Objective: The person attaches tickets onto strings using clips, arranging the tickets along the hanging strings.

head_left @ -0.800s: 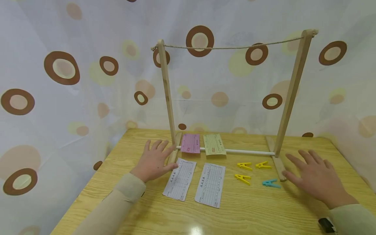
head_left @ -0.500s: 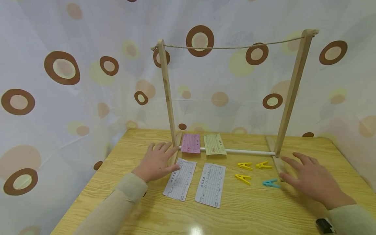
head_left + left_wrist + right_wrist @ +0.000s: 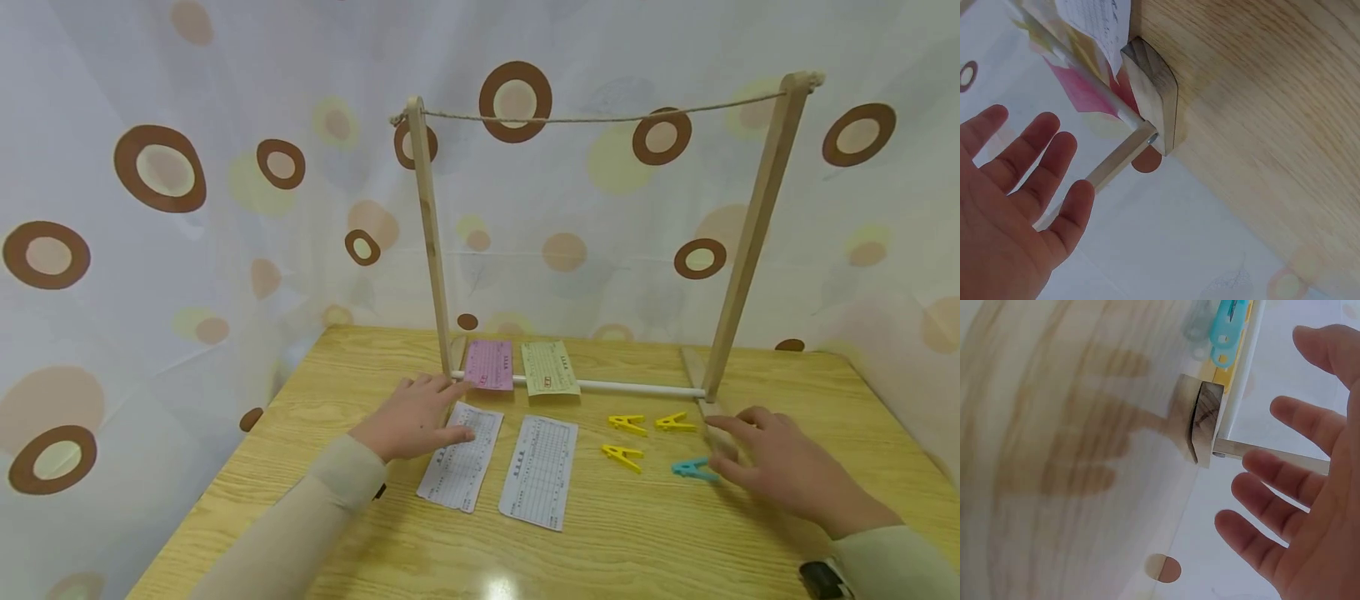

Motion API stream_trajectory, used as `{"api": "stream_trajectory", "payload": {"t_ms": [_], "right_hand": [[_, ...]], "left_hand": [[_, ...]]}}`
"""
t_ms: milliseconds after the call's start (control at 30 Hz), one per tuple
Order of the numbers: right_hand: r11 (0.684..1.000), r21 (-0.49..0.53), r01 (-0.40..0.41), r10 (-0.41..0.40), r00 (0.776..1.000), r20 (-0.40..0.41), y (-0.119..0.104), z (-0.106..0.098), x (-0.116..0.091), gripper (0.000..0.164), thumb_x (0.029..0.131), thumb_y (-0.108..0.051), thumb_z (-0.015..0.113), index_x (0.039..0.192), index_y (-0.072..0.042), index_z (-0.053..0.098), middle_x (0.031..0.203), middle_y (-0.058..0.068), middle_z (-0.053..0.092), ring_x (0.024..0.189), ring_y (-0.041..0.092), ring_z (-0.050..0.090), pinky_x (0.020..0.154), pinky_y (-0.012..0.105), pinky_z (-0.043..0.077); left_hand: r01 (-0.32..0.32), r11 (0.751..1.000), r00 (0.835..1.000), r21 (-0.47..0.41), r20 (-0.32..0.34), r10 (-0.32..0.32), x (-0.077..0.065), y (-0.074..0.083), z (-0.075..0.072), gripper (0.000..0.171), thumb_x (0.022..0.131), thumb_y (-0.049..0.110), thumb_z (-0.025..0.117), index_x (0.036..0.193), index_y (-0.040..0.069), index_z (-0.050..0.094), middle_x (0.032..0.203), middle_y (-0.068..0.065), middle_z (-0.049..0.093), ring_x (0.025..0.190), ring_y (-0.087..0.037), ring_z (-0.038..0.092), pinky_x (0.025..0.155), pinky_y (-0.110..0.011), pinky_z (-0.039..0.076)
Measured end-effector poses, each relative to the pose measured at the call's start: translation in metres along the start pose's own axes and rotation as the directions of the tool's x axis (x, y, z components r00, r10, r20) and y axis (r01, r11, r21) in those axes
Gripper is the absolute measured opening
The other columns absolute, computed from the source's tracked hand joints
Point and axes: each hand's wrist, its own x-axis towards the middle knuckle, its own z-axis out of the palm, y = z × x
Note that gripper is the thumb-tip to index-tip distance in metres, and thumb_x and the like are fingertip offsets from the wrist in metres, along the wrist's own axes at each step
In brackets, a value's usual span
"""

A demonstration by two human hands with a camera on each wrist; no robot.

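Note:
My left hand (image 3: 416, 419) hovers with fingers spread over the left white printed slip (image 3: 462, 458), its thumb overlapping that sheet in the head view. Close to its index fingertip lies a pink slip (image 3: 489, 365), propped on the white rod (image 3: 637, 387) beside a pale yellow slip (image 3: 551, 369). A second white slip (image 3: 539, 472) lies to the right. My right hand (image 3: 787, 467) is held above the table, thumb tip at the blue clothespin (image 3: 694, 469), holding nothing. Yellow clothespins (image 3: 622, 457) lie left of it. The left wrist view shows loosely spread empty fingers (image 3: 1063, 162).
A wooden frame stands at the back, with a left post (image 3: 429, 242), a right post (image 3: 753, 242) and a rope (image 3: 600, 120) strung between their tops. A patterned curtain (image 3: 225, 183) hangs behind the wooden table (image 3: 637, 542).
Both hands have moved inward: the left a little right over the white slip and toward the pink one, the right leftward to the blue clothespin. The papers and clothespins stay where they were.

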Motion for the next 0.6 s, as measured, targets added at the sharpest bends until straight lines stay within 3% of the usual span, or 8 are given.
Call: {"api": "stream_trajectory", "payload": {"t_ms": [167, 267, 400, 600], "right_hand": [[1.000, 0.013, 0.027, -0.027, 1.000, 0.014, 0.003, 0.004, 0.001, 0.065, 0.091, -0.054, 0.070, 0.138, -0.010, 0.060, 0.107, 0.008, 0.056, 0.088, 0.024, 0.054, 0.069, 0.045, 0.049], [0.998, 0.053, 0.023, -0.026, 0.998, 0.051, 0.004, 0.006, 0.001, 0.066, 0.092, -0.052, 0.071, 0.140, -0.010, 0.058, 0.100, 0.002, 0.054, 0.081, 0.017, 0.049, 0.066, 0.039, 0.045], [0.991, 0.132, -0.006, -0.010, 0.992, 0.123, 0.003, 0.005, 0.001, 0.068, 0.093, -0.051, 0.070, 0.144, -0.009, 0.054, 0.096, -0.001, 0.051, 0.078, 0.014, 0.046, 0.065, 0.036, 0.042], [0.983, 0.179, -0.045, 0.008, 0.979, 0.206, 0.004, 0.004, 0.002, 0.074, 0.091, -0.052, 0.071, 0.147, -0.009, 0.050, 0.102, 0.001, 0.054, 0.085, 0.014, 0.054, 0.069, 0.040, 0.048]], "left_hand": [[-0.039, 0.998, 0.998, -0.046, 0.042, 0.041, 0.006, 0.007, -0.005, 0.076, 0.094, 0.064, 0.059, 0.157, 0.026, 0.038, 0.156, -0.012, 0.042, 0.144, -0.035, 0.037, 0.113, -0.062, 0.025], [-0.063, 0.997, 0.996, -0.035, 0.060, 0.065, 0.012, 0.011, -0.007, 0.075, 0.094, 0.061, 0.061, 0.157, 0.025, 0.039, 0.151, -0.011, 0.047, 0.140, -0.033, 0.042, 0.113, -0.057, 0.029], [-0.085, 0.996, 0.992, -0.015, 0.089, 0.086, 0.022, 0.018, -0.007, 0.075, 0.093, 0.058, 0.065, 0.156, 0.027, 0.039, 0.149, -0.008, 0.049, 0.137, -0.031, 0.045, 0.112, -0.053, 0.032], [-0.110, 0.994, 0.979, -0.016, 0.170, 0.111, 0.036, 0.027, -0.001, 0.077, 0.091, 0.057, 0.068, 0.157, 0.029, 0.039, 0.153, -0.006, 0.045, 0.138, -0.024, 0.045, 0.111, -0.045, 0.037]]}}
